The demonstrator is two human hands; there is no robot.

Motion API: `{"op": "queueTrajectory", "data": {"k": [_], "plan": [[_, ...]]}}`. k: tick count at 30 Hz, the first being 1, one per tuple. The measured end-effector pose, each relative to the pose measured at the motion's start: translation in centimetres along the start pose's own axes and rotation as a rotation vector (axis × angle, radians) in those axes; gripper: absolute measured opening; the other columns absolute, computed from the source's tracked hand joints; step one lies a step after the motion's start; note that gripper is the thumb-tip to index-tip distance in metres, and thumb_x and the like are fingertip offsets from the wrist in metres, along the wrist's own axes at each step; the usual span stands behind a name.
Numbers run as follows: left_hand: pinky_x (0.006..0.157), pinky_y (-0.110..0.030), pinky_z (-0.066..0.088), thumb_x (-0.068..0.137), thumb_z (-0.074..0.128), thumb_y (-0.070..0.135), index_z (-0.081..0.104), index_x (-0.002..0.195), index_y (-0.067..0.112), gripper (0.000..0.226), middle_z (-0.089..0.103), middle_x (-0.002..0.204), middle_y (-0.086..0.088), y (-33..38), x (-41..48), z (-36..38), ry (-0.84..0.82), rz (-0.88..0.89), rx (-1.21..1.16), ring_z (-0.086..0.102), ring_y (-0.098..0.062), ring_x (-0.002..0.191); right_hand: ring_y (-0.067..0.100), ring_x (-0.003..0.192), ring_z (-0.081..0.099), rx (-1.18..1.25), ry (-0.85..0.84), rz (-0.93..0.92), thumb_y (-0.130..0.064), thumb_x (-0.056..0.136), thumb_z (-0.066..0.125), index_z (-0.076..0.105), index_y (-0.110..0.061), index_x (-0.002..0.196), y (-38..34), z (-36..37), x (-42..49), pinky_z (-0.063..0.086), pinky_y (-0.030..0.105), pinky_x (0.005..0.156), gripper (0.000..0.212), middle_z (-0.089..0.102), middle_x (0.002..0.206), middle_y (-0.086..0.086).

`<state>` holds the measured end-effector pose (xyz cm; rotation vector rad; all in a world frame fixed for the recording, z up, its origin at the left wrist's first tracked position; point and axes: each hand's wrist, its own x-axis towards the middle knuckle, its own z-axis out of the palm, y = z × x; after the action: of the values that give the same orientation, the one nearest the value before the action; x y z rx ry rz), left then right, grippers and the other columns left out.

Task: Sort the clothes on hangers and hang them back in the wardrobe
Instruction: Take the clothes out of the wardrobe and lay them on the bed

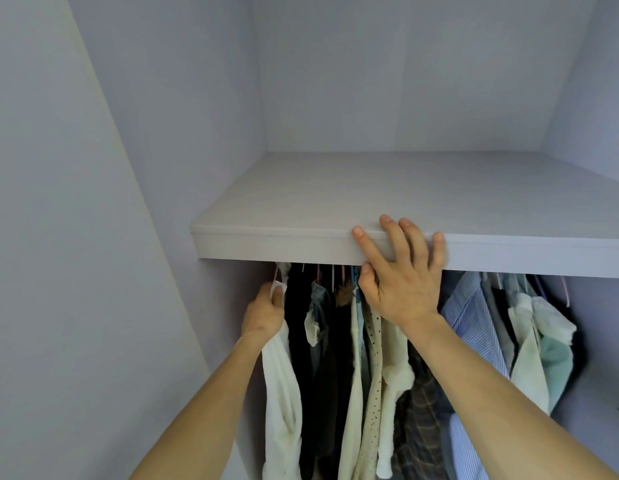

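Note:
Several garments hang on hangers under the wardrobe shelf (273,242). My left hand (264,311) grips the top of a white garment (282,386) at the far left of the row, near its pink hanger hook (276,271). My right hand (401,271) rests with spread fingers on the shelf's front edge and holds nothing. Between the hands hang dark clothes (301,341) and a cream dotted garment (373,375). A blue striped shirt (469,313) and pale green clothes (543,341) hang to the right. The rail is hidden behind the shelf.
The wardrobe's left side wall (218,323) stands close beside the white garment. The upper shelf compartment (405,188) holds nothing that I can see. The right wall (595,323) closes the hanging space beyond the pale green clothes.

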<state>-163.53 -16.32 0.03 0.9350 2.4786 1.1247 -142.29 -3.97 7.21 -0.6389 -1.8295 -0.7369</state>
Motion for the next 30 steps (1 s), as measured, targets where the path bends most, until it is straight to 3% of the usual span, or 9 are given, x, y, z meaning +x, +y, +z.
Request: {"op": "queueTrajectory", "data": {"k": [6,11,15,24,27,30], "plan": [[0.099,-0.034,0.044,0.107,0.037,0.027,0.059,0.136,0.018,0.038,0.066,0.129,-0.01,0.1,-0.7,-1.1,0.207,0.019,-0.174,0.058,-0.034,0.12,0.024,0.139,0.032,0.006,0.011,0.007,-0.039,0.091,0.048,0.035,-0.04,0.15,-0.1,0.0,0.2,0.013,0.054,0.118,0.06,0.038,0.15,0.001],[0.107,-0.035,0.041,0.108,0.035,0.027,0.055,0.142,0.018,0.04,0.062,0.137,-0.007,0.8,-2.0,-2.2,0.22,0.057,-0.189,0.054,-0.031,0.128,0.024,0.139,0.033,0.013,-0.018,0.025,-0.039,0.092,0.048,0.034,-0.041,0.15,-0.3,-0.5,0.2,0.01,0.053,0.119,0.06,0.042,0.149,0.002],[0.104,-0.037,0.043,0.108,0.034,0.027,0.055,0.141,0.017,0.04,0.063,0.134,-0.011,1.4,-1.8,-2.9,0.234,0.042,-0.179,0.056,-0.035,0.124,0.026,0.14,0.032,0.061,-0.09,0.056,-0.036,0.091,0.052,0.033,-0.041,0.15,-0.5,-1.5,0.4,0.006,0.053,0.12,0.062,0.044,0.149,0.004],[0.103,-0.039,0.043,0.108,0.034,0.025,0.052,0.143,0.013,0.041,0.063,0.133,-0.012,1.9,-4.6,-1.6,0.303,0.088,-0.227,0.056,-0.037,0.123,0.029,0.138,0.038,0.108,-0.158,0.086,-0.03,0.088,0.059,0.042,-0.037,0.148,-1.1,-3.2,0.9,0.013,0.056,0.119,0.062,0.047,0.147,0.006],[0.1,-0.04,0.045,0.108,0.034,0.027,0.049,0.145,0.016,0.042,0.065,0.13,-0.011,1.2,-6.9,-1.2,0.252,0.091,-0.2,0.058,-0.036,0.12,0.03,0.143,0.034,0.107,-0.217,0.096,-0.03,0.088,0.058,0.04,-0.036,0.15,-1.3,-3.7,1.0,0.01,0.056,0.119,0.065,0.042,0.152,0.007],[0.084,-0.025,0.047,0.108,0.034,0.028,0.047,0.147,0.018,0.042,0.07,0.118,-0.008,-0.1,-10.3,-1.1,0.225,0.081,-0.196,0.065,-0.022,0.1,0.032,0.151,0.016,0.107,-0.333,0.115,-0.025,0.084,0.058,0.027,-0.033,0.155,-1.9,-4.5,0.6,0.007,0.058,0.12,0.078,0.024,0.162,0.011]]}}
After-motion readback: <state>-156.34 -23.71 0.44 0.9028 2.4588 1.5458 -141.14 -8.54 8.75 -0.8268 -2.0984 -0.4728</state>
